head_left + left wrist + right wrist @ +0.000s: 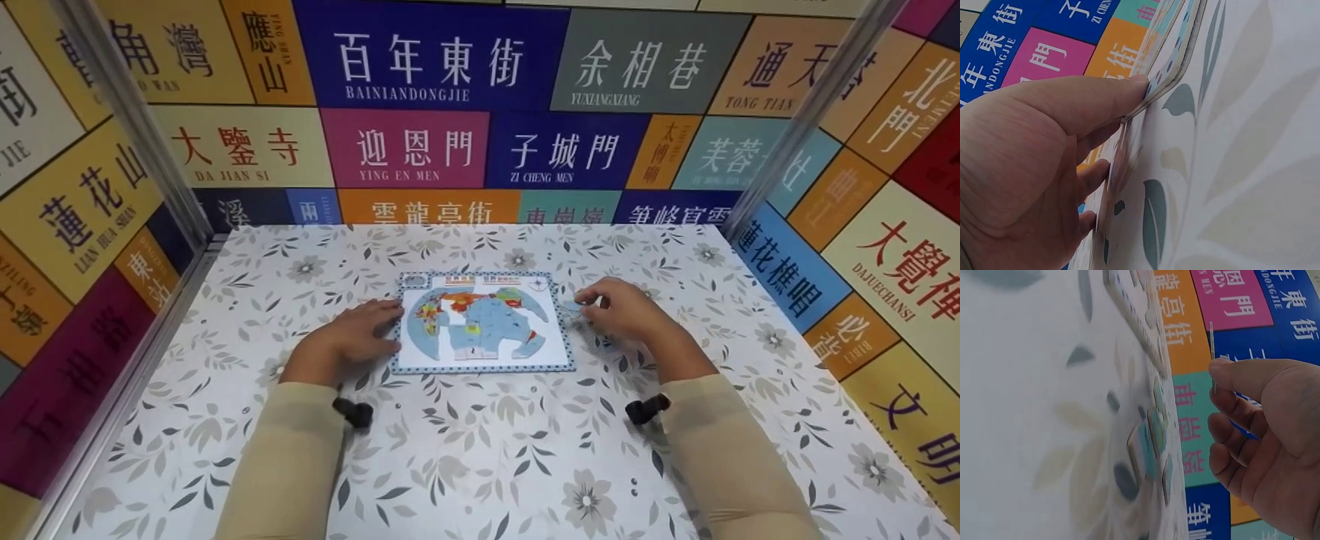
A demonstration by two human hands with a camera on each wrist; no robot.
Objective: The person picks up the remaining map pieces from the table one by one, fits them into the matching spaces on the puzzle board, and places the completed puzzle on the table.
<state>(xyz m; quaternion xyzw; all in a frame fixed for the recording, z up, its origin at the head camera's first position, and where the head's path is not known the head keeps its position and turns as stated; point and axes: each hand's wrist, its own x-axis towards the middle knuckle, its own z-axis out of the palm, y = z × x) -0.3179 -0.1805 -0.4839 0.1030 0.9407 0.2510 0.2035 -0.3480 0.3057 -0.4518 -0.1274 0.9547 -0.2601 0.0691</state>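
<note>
A world-map puzzle board (pixel 556 341) with a dotted blue border lies on the table, map pieces in it and white gaps between them. My left hand (pixel 349 334) rests at its left edge, fingers extended; in the left wrist view the thumb (pixel 1129 90) touches the board's corner. To the right of the board, my right hand (pixel 628 311) pinches a small thin puzzle piece (pixel 1212 340) between thumb and forefinger, seen edge-on in the right wrist view and raised off the table. Its other fingers are curled in.
Several loose puzzle pieces (pixel 1143 450) lie on the table beneath the right hand, mostly hidden by it in the head view. A white floral cloth (pixel 480 450) covers the table. Panels with coloured lettering (pixel 420 150) stand behind it and at both sides, with metal posts (pixel 817 105) at the corners.
</note>
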